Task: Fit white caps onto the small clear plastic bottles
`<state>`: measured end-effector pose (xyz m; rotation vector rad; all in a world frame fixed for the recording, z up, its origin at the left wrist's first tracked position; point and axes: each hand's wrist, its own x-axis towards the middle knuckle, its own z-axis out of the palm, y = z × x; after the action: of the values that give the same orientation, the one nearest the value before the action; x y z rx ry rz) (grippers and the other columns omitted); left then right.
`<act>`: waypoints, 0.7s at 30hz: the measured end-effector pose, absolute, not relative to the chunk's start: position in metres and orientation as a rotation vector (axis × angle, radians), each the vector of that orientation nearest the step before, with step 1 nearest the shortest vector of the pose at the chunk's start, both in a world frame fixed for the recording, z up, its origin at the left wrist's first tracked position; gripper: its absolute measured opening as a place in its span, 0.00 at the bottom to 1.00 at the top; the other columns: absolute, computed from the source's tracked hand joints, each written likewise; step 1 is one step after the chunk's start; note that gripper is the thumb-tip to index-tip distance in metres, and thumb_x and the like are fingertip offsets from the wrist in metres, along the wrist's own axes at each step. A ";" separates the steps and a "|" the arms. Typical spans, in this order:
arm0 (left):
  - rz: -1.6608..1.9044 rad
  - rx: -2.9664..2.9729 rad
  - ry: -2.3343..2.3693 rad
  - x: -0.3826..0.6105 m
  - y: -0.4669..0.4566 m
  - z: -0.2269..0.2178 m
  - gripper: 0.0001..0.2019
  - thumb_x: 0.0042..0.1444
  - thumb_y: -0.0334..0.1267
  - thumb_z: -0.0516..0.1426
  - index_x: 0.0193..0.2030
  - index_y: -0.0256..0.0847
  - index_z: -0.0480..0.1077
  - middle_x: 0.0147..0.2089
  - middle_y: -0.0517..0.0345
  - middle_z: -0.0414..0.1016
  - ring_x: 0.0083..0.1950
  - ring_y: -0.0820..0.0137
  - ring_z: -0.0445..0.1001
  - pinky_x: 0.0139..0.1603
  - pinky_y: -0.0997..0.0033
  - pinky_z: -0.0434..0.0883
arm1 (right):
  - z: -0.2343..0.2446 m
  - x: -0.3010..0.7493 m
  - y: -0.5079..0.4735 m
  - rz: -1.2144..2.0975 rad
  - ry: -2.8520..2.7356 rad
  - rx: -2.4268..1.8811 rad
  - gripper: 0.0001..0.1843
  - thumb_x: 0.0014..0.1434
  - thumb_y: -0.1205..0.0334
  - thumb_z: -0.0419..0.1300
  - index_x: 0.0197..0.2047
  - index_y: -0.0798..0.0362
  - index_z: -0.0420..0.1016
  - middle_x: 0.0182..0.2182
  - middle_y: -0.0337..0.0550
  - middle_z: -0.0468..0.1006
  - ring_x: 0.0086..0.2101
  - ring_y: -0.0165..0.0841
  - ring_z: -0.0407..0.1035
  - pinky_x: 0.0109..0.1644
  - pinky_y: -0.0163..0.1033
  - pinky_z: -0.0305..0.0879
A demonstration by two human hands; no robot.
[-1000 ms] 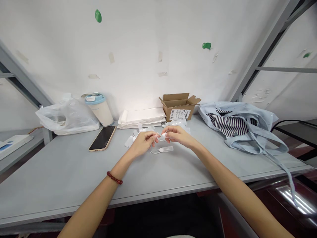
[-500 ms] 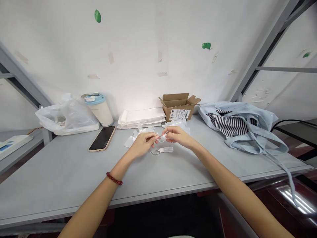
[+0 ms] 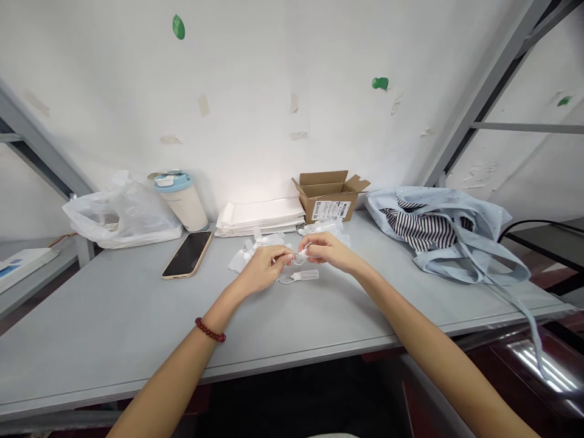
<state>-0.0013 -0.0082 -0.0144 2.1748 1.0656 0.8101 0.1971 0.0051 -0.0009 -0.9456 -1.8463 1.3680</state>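
My right hand (image 3: 331, 251) grips a small needle-tip bottle (image 3: 302, 253) by its white top; the fingers cover most of the body. From that top a thin needle points left into the pinched fingertips of my left hand (image 3: 267, 265). A thin white tether loops below, between the two hands. Whatever small cap sits under the left fingertips is hidden. Just below the hands, another clear needle-tip bottle (image 3: 308, 275) lies on its side on the grey table (image 3: 274, 331), its tether curving left. Several translucent bottles and white parts (image 3: 238, 260) lie behind the hands.
An open cardboard box (image 3: 329, 204) and a stack of white envelopes (image 3: 260, 216) stand against the wall. To the left are a phone (image 3: 188, 255), a blue-lidded cup (image 3: 185, 204) and a plastic bag (image 3: 121, 216). A light-blue cloth bag (image 3: 483, 210) lies right.
Both hands stay almost in place, still meeting at the bottle's needle. The fingertips shift only slightly, and the view moves a little.
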 end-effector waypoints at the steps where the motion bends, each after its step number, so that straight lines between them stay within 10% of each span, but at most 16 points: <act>1: 0.807 2.170 1.067 -0.001 -0.008 -0.015 0.14 0.59 0.40 0.47 0.32 0.38 0.71 0.31 0.58 0.73 0.29 0.72 0.67 0.31 0.73 0.63 | -0.001 0.197 0.005 1.372 -1.846 -0.946 0.05 0.49 0.63 0.53 0.28 0.55 0.68 0.19 0.34 0.59 0.21 0.24 0.52 0.25 0.32 0.45; 21: 0.771 2.238 1.029 0.002 -0.009 -0.022 0.14 0.59 0.38 0.47 0.31 0.37 0.70 0.29 0.59 0.71 0.29 0.73 0.66 0.30 0.74 0.62 | -0.005 0.190 0.003 1.301 -1.869 -1.016 0.05 0.45 0.65 0.53 0.25 0.56 0.68 0.12 0.31 0.61 0.17 0.23 0.52 0.23 0.32 0.49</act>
<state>0.0023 -0.0090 -0.0221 2.2379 1.0292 0.7709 0.1904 0.0025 -0.0046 -1.0159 -1.8694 1.3010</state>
